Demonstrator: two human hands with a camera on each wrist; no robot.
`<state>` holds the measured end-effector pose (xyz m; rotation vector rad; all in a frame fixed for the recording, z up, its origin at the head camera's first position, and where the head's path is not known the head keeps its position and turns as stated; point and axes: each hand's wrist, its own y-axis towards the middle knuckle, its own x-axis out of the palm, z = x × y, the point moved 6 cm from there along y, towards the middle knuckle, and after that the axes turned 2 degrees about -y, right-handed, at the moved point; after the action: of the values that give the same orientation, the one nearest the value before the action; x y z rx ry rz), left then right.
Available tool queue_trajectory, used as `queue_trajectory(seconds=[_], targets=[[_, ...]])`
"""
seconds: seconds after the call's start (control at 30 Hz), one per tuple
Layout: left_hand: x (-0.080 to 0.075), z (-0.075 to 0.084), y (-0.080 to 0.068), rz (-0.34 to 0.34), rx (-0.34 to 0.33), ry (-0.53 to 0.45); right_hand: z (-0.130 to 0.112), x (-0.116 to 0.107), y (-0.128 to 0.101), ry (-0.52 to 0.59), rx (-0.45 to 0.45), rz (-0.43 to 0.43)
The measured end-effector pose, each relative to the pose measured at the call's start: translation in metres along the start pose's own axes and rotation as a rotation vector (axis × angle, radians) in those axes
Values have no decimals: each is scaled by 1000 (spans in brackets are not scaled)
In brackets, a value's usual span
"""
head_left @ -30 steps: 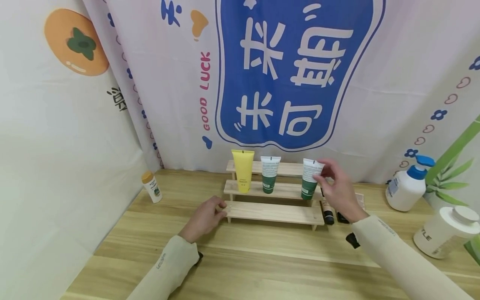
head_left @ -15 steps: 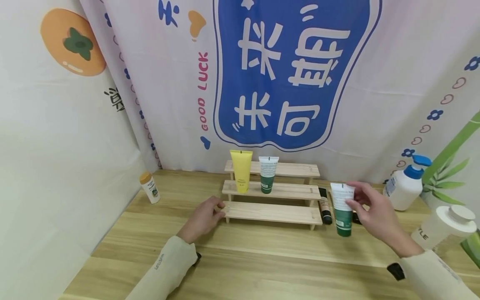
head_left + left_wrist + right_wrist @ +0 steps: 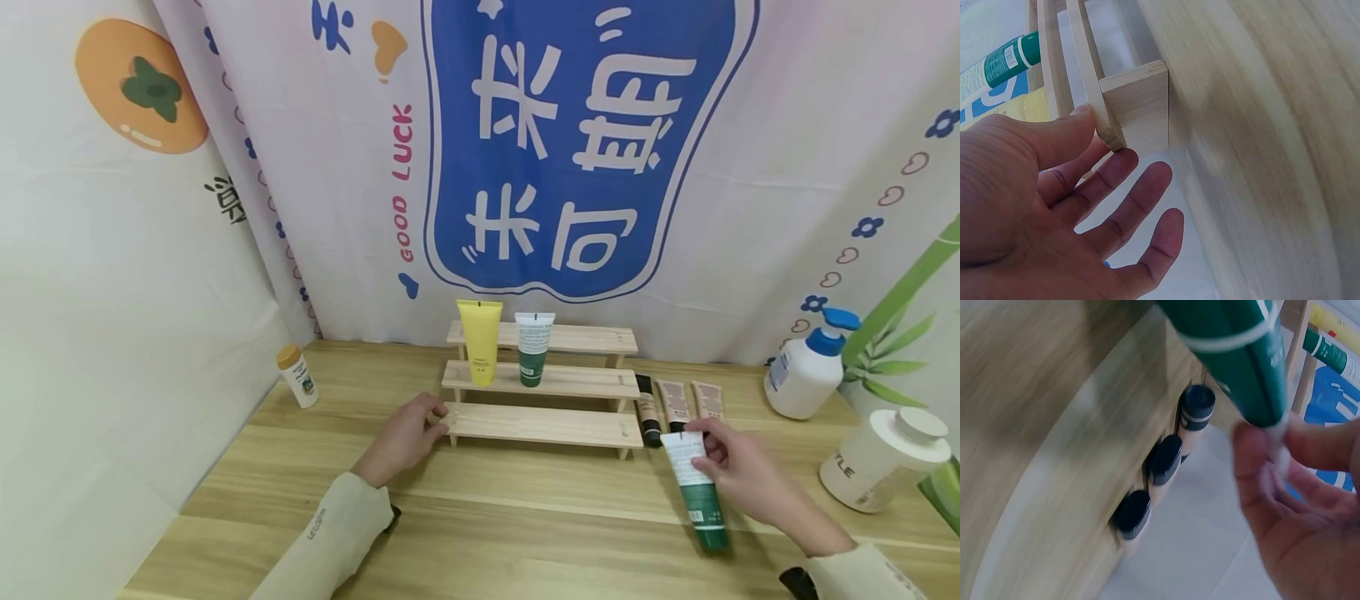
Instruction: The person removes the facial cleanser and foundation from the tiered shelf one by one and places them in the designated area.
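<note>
Overhead: right hand [image 3: 738, 475] pinches green-and-white tube [image 3: 697, 487] by crimped end, low over wooden table [image 3: 525, 533], right of stepped rack [image 3: 543, 425]. Left wrist: left hand [image 3: 1066, 206], fingers relaxed and spread, thumb against rack's bottom step [image 3: 1135, 106]. Right wrist: three dark-capped tubes [image 3: 1157, 462] nearby; best lay tube flat, parallel, clear of them.

Head view high; wrist views close.

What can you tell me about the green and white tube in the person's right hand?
The green and white tube is a soft squeeze tube, plastic by its look, with a white crimped half bearing small print and a dark green cap half. The right hand pinches its white end. It slants just above or on the wooden table, cap toward the camera, right of the stepped shelf.
</note>
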<state>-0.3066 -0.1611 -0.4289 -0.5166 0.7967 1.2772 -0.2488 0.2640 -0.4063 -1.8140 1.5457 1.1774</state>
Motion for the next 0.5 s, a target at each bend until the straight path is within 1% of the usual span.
queue_trajectory(seconds=[0.13,0.23,0.3,0.47,0.5], targets=[[0,1,0,3,3,8,2,20,2,51,44,-134],[0,1,0,3,2,13,4,31,4,57,89,-194],[0,1,0,4,1,13,5,35,5,42,108,-203],[0,1,0,6,-1,12,8,38,10,-1,143,-184],[0,1,0,6,0,12,8,39,10,2,162,-187]])
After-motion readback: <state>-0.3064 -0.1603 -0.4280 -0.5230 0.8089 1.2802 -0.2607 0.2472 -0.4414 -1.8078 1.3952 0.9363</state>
